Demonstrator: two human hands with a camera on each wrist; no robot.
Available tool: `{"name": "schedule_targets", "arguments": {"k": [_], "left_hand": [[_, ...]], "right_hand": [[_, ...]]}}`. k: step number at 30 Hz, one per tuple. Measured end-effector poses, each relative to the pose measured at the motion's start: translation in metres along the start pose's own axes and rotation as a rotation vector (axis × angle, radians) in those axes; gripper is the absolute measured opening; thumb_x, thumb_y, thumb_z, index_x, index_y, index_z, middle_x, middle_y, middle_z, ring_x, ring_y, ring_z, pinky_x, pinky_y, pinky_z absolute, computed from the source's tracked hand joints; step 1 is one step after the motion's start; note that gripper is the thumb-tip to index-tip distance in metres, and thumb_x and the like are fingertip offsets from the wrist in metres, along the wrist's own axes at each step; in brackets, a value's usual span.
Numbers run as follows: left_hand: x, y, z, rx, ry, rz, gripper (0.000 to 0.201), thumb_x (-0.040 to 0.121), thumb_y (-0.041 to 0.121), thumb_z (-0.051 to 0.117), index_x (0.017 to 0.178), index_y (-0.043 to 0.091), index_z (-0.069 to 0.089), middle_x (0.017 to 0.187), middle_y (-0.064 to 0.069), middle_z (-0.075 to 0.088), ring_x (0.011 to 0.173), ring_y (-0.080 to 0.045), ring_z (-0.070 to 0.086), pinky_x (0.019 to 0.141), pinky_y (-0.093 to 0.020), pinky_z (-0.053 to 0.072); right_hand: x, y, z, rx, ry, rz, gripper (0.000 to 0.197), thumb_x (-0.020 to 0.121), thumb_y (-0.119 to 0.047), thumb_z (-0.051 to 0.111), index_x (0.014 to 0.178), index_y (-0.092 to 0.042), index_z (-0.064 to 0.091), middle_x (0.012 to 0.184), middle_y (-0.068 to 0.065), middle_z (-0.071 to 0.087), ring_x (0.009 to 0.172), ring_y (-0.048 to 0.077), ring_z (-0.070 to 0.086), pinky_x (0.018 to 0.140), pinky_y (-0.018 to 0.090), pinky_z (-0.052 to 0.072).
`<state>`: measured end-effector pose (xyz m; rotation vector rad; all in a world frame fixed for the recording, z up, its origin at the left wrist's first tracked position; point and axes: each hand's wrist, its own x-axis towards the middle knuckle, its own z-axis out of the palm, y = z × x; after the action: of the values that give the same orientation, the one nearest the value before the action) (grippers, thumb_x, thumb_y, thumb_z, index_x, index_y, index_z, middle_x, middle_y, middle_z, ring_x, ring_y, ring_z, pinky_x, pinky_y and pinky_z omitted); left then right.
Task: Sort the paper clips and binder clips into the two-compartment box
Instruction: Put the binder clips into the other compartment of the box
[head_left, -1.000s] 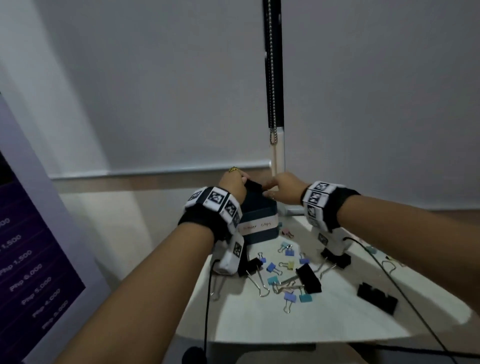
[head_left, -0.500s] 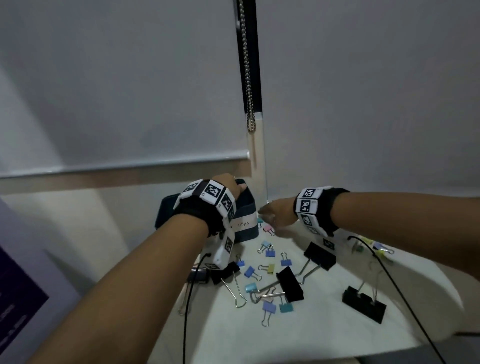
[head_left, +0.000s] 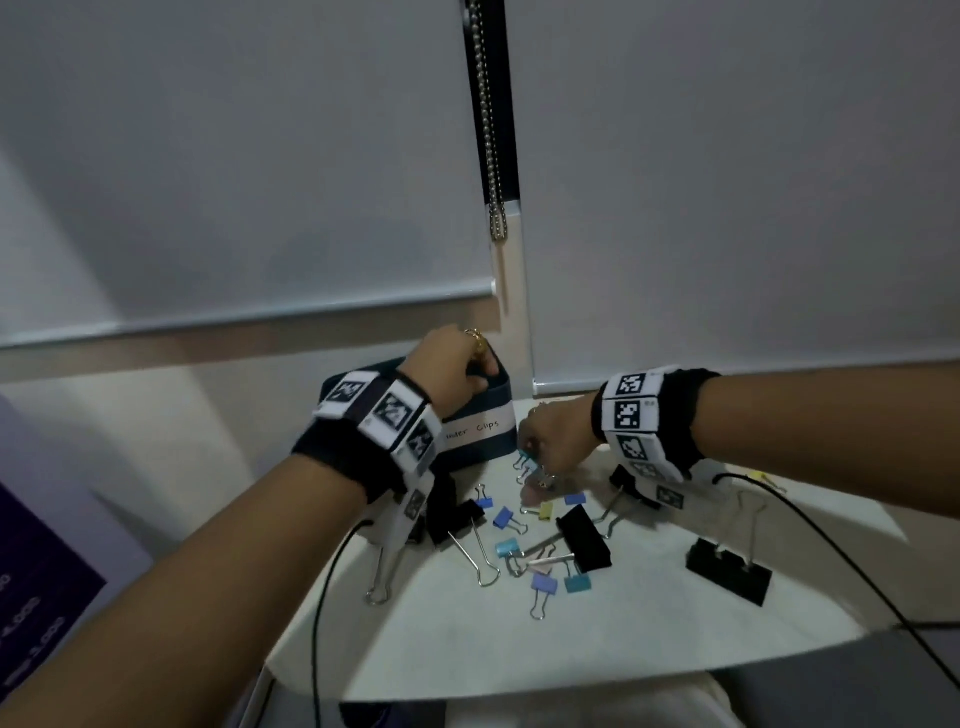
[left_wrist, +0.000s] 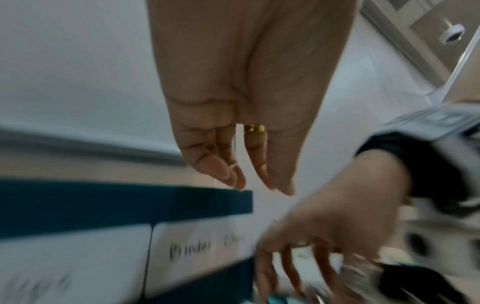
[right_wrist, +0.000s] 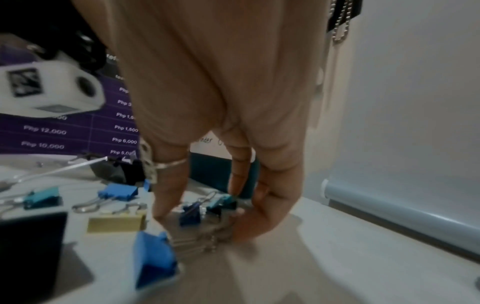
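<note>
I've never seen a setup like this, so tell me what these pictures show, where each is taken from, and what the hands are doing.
No machine here: a person wears a camera on the head and one on each wrist, on black-and-white patterned bands. The head view looks down at a white table strewn with binder clips; the wrist views look along the fingers. The left hand rests on the rim of the dark blue box, labelled for binder clips. The right hand reaches down to small clips beside the box; whether it grips one is unclear.
</note>
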<state>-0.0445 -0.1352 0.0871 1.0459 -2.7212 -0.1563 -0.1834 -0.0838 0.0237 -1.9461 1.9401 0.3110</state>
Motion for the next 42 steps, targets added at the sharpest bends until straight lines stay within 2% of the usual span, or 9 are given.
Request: {"name": "schedule_targets", "arguments": {"k": [4,10,15,23,28,31,36,38,42], "left_hand": [[-0.061,-0.004,0.019,-0.094,-0.187,0.016,0.026,0.078,0.040,0.069,0.098,0.023,0.065,0.101,0.005,0.057,0.091,-0.009,0.054,0.080,-0.021,0.045],[-0.089,-0.016,0.057,0.073,-0.403,-0.065,0.055,0.078,0.044,0.068,0.129,0.031,0.049,0.126,0.000,0.046,0.117,-0.020,0.048,0.103,-0.036,0.043],[-0.090,-0.016,0.061,-0.021,-0.345,-0.063,0.047,0.078,0.027,0.072,0.123,0.026,0.057,0.125,0.003,0.058,0.116,-0.017,0.054,0.102,-0.030,0.044],[-0.098,-0.022,0.027,-0.322,-0.096,-0.081,0.036,0.080,0.021,0.070,0.114,0.025,0.057,0.116,0.003,0.058,0.104,-0.013,0.057,0.091,-0.024,0.047],[-0.061,-0.023,-0.031,-0.429,0.333,-0.197,0.044,0.076,0.024,0.074,0.114,0.018,0.052,0.103,0.004,0.059,0.092,-0.014,0.058,0.083,-0.028,0.052],[-0.022,-0.022,-0.040,-0.450,0.492,-0.314,0.036,0.073,0.023,0.078,0.097,0.016,0.052,0.096,0.001,0.059,0.089,-0.015,0.060,0.075,-0.023,0.048],[0.023,-0.015,-0.017,-0.303,0.419,-0.385,0.035,0.075,0.028,0.076,0.096,0.003,0.063,0.101,-0.010,0.068,0.094,-0.023,0.065,0.075,-0.030,0.050],[0.029,-0.012,-0.009,-0.265,0.330,-0.393,0.037,0.076,0.031,0.075,0.094,0.001,0.066,0.099,-0.011,0.070,0.093,-0.025,0.065,0.073,-0.029,0.049],[0.018,-0.005,-0.006,-0.010,0.222,-0.284,0.035,0.079,0.038,0.070,0.097,0.009,0.070,0.110,-0.011,0.065,0.105,-0.026,0.059,0.093,-0.038,0.049]], "right_hand": [[0.001,-0.012,0.005,-0.040,0.045,-0.048,0.049,0.081,-0.031,0.070,0.122,-0.013,0.050,0.112,0.003,0.053,0.094,0.016,0.047,0.086,0.028,0.042],[-0.008,-0.019,0.007,-0.032,0.056,-0.092,0.026,0.087,-0.008,0.058,0.112,-0.009,0.061,0.100,0.001,0.056,0.091,0.013,0.046,0.068,0.020,0.039],[-0.014,-0.016,0.003,0.093,0.096,-0.058,0.022,0.085,-0.005,0.064,0.106,-0.003,0.067,0.113,0.009,0.068,0.087,0.013,0.059,0.067,0.014,0.049],[-0.034,-0.016,-0.041,0.513,0.277,-0.066,0.018,0.086,-0.005,0.062,0.101,0.005,0.066,0.088,0.003,0.071,0.075,0.007,0.065,0.065,0.013,0.054],[-0.023,-0.032,-0.078,0.642,0.614,-0.065,0.020,0.085,-0.007,0.063,0.102,0.003,0.066,0.099,0.010,0.070,0.070,0.007,0.061,0.058,0.010,0.047],[-0.006,-0.033,-0.073,0.433,0.567,-0.026,0.024,0.087,-0.007,0.061,0.110,-0.003,0.068,0.111,0.011,0.068,0.082,0.014,0.063,0.071,0.017,0.046],[-0.017,-0.006,-0.064,0.441,0.643,0.079,0.026,0.088,-0.002,0.057,0.111,-0.005,0.068,0.117,0.010,0.067,0.108,0.021,0.062,0.098,0.028,0.047],[-0.029,0.004,-0.058,0.422,0.608,0.121,0.021,0.086,-0.002,0.059,0.104,-0.003,0.070,0.109,0.009,0.070,0.092,0.017,0.063,0.090,0.026,0.050],[-0.064,0.004,-0.041,0.314,0.184,0.065,0.023,0.087,-0.001,0.056,0.104,-0.011,0.068,0.088,-0.004,0.065,0.080,0.011,0.058,0.076,0.020,0.050]]}}
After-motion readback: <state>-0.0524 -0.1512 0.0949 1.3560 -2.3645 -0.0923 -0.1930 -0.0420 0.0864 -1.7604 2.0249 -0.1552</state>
